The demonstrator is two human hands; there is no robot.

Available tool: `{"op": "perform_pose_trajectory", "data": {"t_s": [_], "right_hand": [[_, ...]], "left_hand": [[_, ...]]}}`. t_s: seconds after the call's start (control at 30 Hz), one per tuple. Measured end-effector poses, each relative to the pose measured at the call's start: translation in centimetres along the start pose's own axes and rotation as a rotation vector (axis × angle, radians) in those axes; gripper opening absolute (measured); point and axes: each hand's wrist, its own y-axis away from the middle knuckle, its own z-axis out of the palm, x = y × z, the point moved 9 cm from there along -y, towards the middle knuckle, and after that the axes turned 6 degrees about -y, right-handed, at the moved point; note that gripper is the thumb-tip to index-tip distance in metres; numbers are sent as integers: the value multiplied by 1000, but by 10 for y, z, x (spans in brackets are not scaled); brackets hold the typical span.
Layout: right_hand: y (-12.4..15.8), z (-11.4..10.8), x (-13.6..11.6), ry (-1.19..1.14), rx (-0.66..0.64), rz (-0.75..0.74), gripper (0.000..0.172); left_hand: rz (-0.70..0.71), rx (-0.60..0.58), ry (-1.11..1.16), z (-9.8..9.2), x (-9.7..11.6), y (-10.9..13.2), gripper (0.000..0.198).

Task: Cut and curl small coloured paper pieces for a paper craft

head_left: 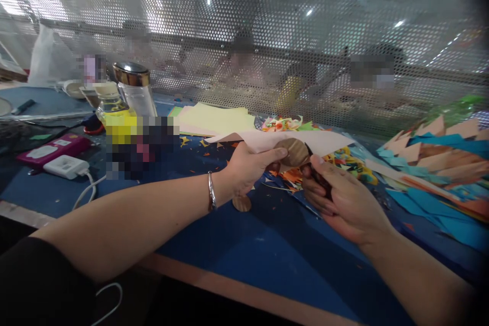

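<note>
My left hand (250, 163) pinches a sheet of white paper (324, 141) together with a round, wood-grained brown disc (293, 153), the thumb lying on the disc. Fingers of my right hand (344, 196) are wrapped round dark-handled scissors (324, 183). A short dark stretch of the blades shows at the disc's right edge, against the paper; the rest is hidden by my fingers. On the blue table below my left hand lies a second brown disc (242, 203).
Colourful paper scraps (288, 125) lie beyond my hands. Stacked pale sheets (214, 119) are at the back. Left stand a yellow-labelled bottle (114, 112) and a clear flask (139, 97), near a white charger (66, 167). Cut blue and peach paper (439, 163) is heaped right. A perforated screen (248, 25) borders the table.
</note>
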Motion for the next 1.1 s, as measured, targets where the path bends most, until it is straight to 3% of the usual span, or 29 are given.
{"op": "perform_pose_trajectory", "data": {"t_s": [0.33, 0.67, 1.1], "right_hand": [[1, -1, 2, -24, 40, 33, 52], [0, 1, 1, 24, 0, -8, 50], [1, 1, 5, 8, 35, 67, 56]], "left_hand": [[53, 10, -41, -3, 3, -3, 32], [94, 23, -124, -5, 5, -2, 27], [170, 11, -192, -3, 18, 0, 32]]}}
